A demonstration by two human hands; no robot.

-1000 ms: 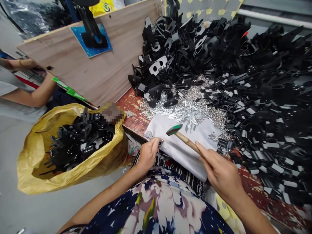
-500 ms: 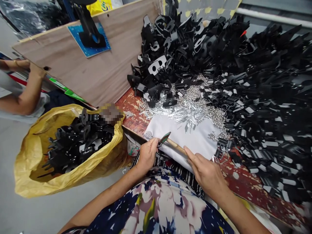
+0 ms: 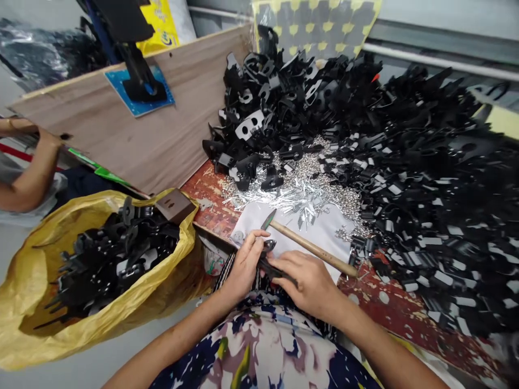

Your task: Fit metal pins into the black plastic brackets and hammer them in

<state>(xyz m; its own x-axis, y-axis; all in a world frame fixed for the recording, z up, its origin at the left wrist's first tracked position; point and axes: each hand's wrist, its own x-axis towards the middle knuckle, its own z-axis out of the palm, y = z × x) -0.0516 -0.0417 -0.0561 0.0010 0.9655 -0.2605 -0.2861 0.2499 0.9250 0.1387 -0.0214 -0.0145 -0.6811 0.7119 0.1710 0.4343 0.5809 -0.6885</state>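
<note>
Close together at the near edge of the bench, our two hands meet over one small black clip part (image 3: 271, 265). Our left hand (image 3: 244, 265) curls its fingers around the part's left end, the thumb lying along the top; our right hand (image 3: 307, 280) presses down on the other end with fingers bent, so both are grasping the same piece. It rests on the front of a white cloth (image 3: 320, 233) spread on the bench, touching both hands.

Just beyond our knuckles a hammer (image 3: 308, 246) lies loose on the cloth, its green head toward the left and its wooden handle running right, free of either hand.

Past the cloth we see a scatter of small silver pins (image 3: 308, 186), and behind and to the right a deep heap of black plastic clip pieces (image 3: 405, 146) covering most of the red, worn table (image 3: 213, 197).

At our left a yellow sack (image 3: 44, 324) stands open, filled with black clip parts. A wooden board (image 3: 162, 129) stands upright behind it. Beyond the board, at the far left, another person's arm (image 3: 24, 178) is bent at the elbow.
</note>
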